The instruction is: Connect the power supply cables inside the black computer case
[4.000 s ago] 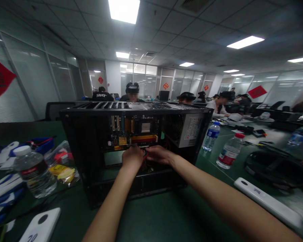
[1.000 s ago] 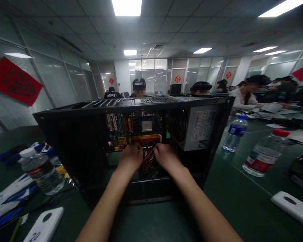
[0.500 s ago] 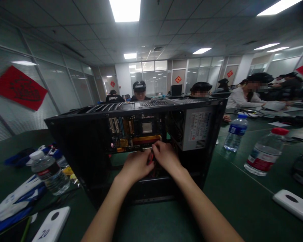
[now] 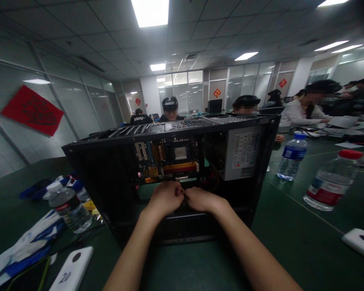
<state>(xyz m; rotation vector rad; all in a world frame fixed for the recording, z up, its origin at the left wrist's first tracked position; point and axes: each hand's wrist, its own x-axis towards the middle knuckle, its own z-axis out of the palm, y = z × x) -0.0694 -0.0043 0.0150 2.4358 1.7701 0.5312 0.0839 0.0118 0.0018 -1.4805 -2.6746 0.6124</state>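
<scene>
In front of me a black computer case (image 4: 87, 190) stands with its side open. Both hands reach into its lower part, just below the motherboard (image 4: 164, 151). My left hand (image 4: 166, 198) is closed, thumb and fingers pinched together. Close beside it, my right hand (image 4: 202, 199) is closed too, knuckles towards me. Between them shows a short, thin yellowish strand that looks like a wire (image 4: 183, 189); most of it is hidden by my fingers. A gold-and-red memory slot (image 4: 180, 167) lies above the hands. The grey power supply (image 4: 243, 154) sits at upper right, with dark reddish cables (image 4: 212, 178) under it.
Left of the case are a water bottle (image 4: 69, 208), gloves (image 4: 27, 246), a phone (image 4: 30, 275) and a white device marked 20 (image 4: 73, 268). Two bottles, blue-capped (image 4: 292, 157) and red-capped (image 4: 332, 182), stand right, near another white device (image 4: 360, 242). Other people sit beyond.
My right hand has moved down from the motherboard's lower edge and turned knuckles-up. The red piece seen at my left fingers is no longer visible. The view has shifted slightly left.
</scene>
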